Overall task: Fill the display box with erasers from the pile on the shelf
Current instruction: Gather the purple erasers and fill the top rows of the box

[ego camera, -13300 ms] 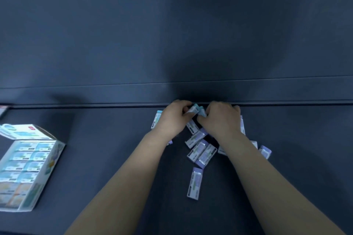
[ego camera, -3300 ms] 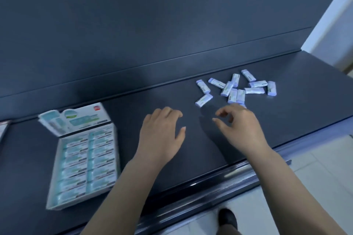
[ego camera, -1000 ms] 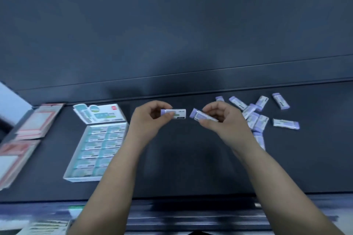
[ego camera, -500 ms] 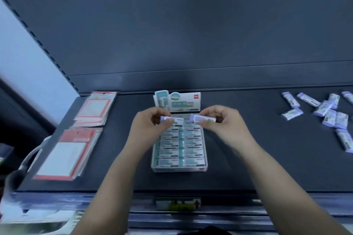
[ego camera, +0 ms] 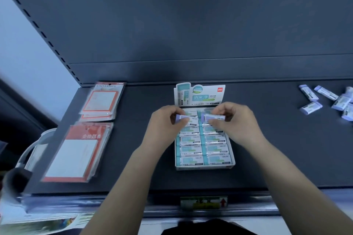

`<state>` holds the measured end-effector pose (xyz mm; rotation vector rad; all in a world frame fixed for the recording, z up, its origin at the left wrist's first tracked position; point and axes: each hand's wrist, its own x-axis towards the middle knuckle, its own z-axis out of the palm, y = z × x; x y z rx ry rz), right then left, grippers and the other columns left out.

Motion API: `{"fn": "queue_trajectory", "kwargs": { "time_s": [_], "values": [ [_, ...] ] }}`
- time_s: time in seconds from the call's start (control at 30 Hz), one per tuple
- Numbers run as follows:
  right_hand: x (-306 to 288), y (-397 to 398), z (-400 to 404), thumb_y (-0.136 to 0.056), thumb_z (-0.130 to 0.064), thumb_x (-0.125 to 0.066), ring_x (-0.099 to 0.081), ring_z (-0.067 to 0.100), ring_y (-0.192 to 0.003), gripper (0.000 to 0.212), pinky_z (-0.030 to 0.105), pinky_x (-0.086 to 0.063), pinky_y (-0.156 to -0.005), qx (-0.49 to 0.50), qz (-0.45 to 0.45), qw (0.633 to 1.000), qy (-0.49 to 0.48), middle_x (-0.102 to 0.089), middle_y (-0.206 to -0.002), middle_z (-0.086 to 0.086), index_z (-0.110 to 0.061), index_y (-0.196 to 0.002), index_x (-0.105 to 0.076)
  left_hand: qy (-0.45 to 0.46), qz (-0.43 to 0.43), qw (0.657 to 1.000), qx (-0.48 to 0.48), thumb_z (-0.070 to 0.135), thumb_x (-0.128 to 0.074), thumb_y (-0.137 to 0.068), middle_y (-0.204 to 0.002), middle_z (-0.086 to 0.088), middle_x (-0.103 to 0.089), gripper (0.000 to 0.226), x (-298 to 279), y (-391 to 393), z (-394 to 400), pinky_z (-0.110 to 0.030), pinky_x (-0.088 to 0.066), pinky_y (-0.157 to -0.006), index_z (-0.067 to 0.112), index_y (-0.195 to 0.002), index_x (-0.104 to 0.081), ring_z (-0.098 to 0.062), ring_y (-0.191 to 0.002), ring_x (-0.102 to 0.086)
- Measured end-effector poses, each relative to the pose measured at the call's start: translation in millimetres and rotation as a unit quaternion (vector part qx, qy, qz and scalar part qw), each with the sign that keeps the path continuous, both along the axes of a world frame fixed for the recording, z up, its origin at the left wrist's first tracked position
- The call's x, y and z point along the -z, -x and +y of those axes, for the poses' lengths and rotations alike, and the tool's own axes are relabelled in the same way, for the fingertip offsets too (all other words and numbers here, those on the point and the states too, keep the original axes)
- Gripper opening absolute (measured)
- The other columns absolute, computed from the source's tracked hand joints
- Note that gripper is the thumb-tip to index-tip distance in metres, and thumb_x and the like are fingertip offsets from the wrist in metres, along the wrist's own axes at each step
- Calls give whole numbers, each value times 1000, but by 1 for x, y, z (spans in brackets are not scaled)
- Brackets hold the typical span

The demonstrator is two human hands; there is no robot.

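presently the left hand (ego camera: 164,122) and right hand (ego camera: 236,120) each pinch one eraser (ego camera: 214,117) lengthwise over the display box (ego camera: 205,167) at frame centre, apparently aligned for its top rows; the pile (ego camera: 328,104) lies at the right edge.

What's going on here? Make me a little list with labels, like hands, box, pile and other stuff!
left hand: left hand pinches a purple-tipped eraser over the far end of the box
right hand: right hand pinches another eraser over the same end
box: display box in the middle of the shelf, two columns of teal-labelled erasers, header card standing at the back
pile: loose erasers scattered at far right, apart from the box
other stuff: red-bordered packets lying at left
shelf: dark shelf
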<state>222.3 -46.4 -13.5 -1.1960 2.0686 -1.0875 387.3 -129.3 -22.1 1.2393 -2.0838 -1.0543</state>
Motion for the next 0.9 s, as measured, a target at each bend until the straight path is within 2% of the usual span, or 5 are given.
{"fn": "queue_trajectory", "kwargs": {
  "time_s": [0.1,0.17,0.43,0.7,0.9],
  "values": [
    [2,1,-4,-73,-14,-75,-50,8,-56,16,9,-40,-51,-1,33,999,-7,-64,-73,-9,-25,-74,-64,14,-8,1000,11,22,-65,-82,-87,9,-60,4,4,1,-3,-15,-45,-65,22,-84,-62,-5,-73,-54],
    [2,2,-6,-73,-15,-74,-51,9,-56,14,7,-40,-51,-3,48,999,-5,-61,-70,-12,-25,-75,-64,31,-11,999,11,22,-65,-83,-90,5,-60,6,5,3,-4,-22,-47,-70,19,-87,-63,-6,-76,-54],
    [9,6,-11,-79,-21,-69,-43,7,-92,20,21,-33,-76,-43,210,977,7,-54,-88,-11,-17,-99,-69,108,-34,993,-13,22,-65,-83,-89,2,-59,10,12,9,-7,-22,-45,-68,15,-90,-66,-7,-73,-51],
    [12,6,-10,-80,-20,-67,-44,9,-91,28,30,-45,-74,-60,265,962,16,-62,-101,-5,-17,-108,-66,139,-41,989,-6,17,-67,-81,-103,4,-55,30,13,7,-4,-28,-50,-75,14,-111,-64,-9,-79,-52],
    [13,2,-14,-78,-14,-69,-52,18,-87,14,36,-49,-66,-64,280,957,37,-65,-92,-3,-12,-92,-69,140,-49,989,7,12,-68,-79,-91,4,-51,18,11,5,-8,-20,-45,-63,12,-96,-66,-7,-60,-45]
  ]
}}
